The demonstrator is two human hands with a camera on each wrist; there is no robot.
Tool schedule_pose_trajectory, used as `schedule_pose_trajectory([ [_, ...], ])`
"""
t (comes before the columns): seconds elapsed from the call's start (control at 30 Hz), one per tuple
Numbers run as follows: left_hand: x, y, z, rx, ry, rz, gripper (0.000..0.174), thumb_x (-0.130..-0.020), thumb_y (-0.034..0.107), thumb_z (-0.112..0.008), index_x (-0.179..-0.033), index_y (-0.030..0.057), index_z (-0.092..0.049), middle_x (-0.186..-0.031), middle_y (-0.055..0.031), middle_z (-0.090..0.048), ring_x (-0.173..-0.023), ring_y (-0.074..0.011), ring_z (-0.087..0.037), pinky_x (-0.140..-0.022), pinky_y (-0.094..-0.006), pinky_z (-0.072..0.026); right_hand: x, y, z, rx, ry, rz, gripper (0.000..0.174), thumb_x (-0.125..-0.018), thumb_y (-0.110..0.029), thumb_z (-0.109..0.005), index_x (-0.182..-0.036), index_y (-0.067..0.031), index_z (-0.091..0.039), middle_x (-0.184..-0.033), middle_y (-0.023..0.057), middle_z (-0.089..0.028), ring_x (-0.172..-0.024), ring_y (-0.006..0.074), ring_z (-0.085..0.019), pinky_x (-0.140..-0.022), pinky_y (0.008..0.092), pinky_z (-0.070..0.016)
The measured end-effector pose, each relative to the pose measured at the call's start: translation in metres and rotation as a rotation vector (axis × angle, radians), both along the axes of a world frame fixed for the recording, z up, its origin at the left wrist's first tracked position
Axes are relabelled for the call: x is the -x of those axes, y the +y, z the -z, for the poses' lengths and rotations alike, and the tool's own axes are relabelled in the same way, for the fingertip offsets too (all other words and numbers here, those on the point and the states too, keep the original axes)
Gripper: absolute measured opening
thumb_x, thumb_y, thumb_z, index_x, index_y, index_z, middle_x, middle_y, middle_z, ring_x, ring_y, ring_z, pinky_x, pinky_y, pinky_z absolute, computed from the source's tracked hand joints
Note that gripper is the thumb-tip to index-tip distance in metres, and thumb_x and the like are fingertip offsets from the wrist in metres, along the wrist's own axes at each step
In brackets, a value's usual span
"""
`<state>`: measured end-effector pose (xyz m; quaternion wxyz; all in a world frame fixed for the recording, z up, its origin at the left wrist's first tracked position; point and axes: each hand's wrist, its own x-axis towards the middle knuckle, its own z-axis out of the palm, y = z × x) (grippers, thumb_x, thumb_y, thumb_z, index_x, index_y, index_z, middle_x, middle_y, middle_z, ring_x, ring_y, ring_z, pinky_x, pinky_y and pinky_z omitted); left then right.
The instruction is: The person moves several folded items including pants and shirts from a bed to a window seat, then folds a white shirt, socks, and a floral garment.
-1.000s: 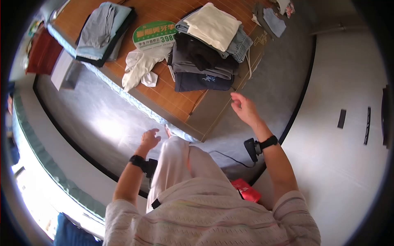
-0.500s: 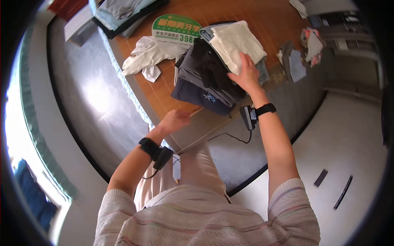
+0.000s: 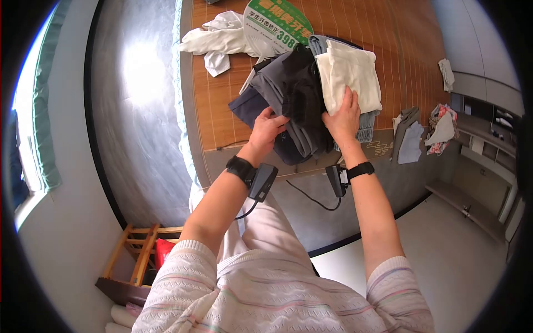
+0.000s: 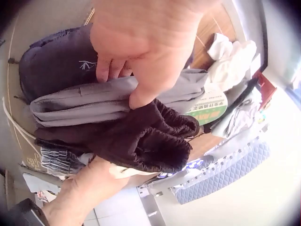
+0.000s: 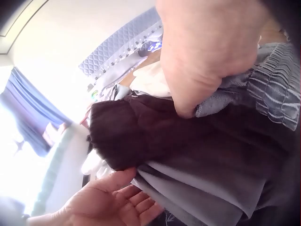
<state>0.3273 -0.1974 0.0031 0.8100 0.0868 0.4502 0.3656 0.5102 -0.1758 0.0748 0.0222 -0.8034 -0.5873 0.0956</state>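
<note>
Grey folded garment: in the middle of the stack on the brown mat (image 3: 222,111), between a navy garment (image 3: 244,106) and a black garment (image 3: 305,83); the grey garment (image 3: 273,76) shows as a band along the black one's left side in the head view.
Long axis: slants from upper left to lower right in the head view; crosswise in the left wrist view, layered folds at its left end.
Black garment: runs roughly alongside the grey one, its gathered edges toward the right in the left wrist view.
Left hand (image 3: 267,132): grasps the grey garment at its side, thumb on top, fingers bent beneath; forearm rises from lower left.
Right hand (image 3: 344,119): released, fingers laid out over the cream garment (image 3: 352,72), thumb toward the black one; forearm comes up from lower right.
Cream garment: folded, right of the black one, over a denim-blue garment (image 3: 366,123).
Above the stack: a green-and-white fan (image 3: 269,28), its face slanted, and a crumpled white garment (image 3: 222,34) left of it.
Right side: a light blue-grey garment (image 3: 411,143) and a floral garment (image 3: 444,133), apart from the stack.
</note>
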Motion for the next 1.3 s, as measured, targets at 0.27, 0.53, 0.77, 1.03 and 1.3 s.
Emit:
schedule_pose_trajectory([
  [0.27,-0.036,0.008,-0.024,0.168,-0.137,-0.149,0.051,-0.07,0.013,-0.073,-0.113,0.0023,-0.049,-0.093,-0.003,-0.059,-0.079,-0.0134,-0.057,-0.071,-0.0277,-0.0459,-0.05,0.008,0.003,-0.081,0.175,-0.168,0.081,-0.064,-0.019,-0.075,-0.13,-0.0039,-0.03,-0.128,0.0186,-0.041,-0.117,0.0341,-0.041,-0.096,0.0377,-0.037],
  [0.53,-0.068,0.02,-0.034,-0.178,0.047,-0.037,0.041,-0.064,0.013,-0.074,-0.1,-0.0026,-0.06,-0.095,-0.0091,-0.065,-0.084,-0.0188,-0.061,-0.075,-0.0303,-0.0472,-0.069,-0.001,-0.006,-0.069,0.395,-0.401,0.091,-0.062,-0.022,-0.078,-0.134,-0.0043,-0.026,-0.135,0.0201,-0.032,-0.125,0.0347,-0.032,-0.101,0.0395,-0.0308],
  [0.77,-0.063,0.025,-0.039,-0.11,0.034,0.032,0.033,-0.073,0.013,-0.068,-0.099,-0.0053,-0.06,-0.092,-0.0103,-0.065,-0.08,-0.019,-0.062,-0.071,-0.0297,-0.0481,-0.047,-0.011,-0.01,-0.055,0.323,-0.324,0.094,-0.058,-0.032,-0.078,-0.133,-0.0043,-0.029,-0.136,0.022,-0.029,-0.127,0.0342,-0.03,-0.102,0.0408,-0.0287],
  [1.03,-0.007,0.015,-0.063,0.045,-0.243,-0.017,0.042,-0.08,0.017,-0.067,-0.11,-0.0088,-0.053,-0.102,-0.0127,-0.062,-0.09,-0.0217,-0.061,-0.08,-0.0341,-0.0492,-0.07,0.014,0.007,-0.131,0.388,0.068,0.069,-0.062,-0.021,-0.072,-0.123,-0.0048,-0.043,-0.119,0.0165,-0.05,-0.111,0.0327,-0.049,-0.093,0.0366,-0.0393],
  [1.3,0.105,-0.051,-0.059,0.154,-0.359,-0.174,0.048,-0.082,0.012,-0.064,-0.122,-0.0046,-0.043,-0.118,-0.013,-0.054,-0.105,-0.0246,-0.055,-0.091,-0.0379,-0.0447,-0.082,-0.005,0.036,-0.038,0.224,-0.246,0.071,-0.065,-0.018,-0.071,-0.127,-0.004,-0.041,-0.122,0.0212,-0.048,-0.113,0.0351,-0.047,-0.093,0.0369,-0.0404],
])
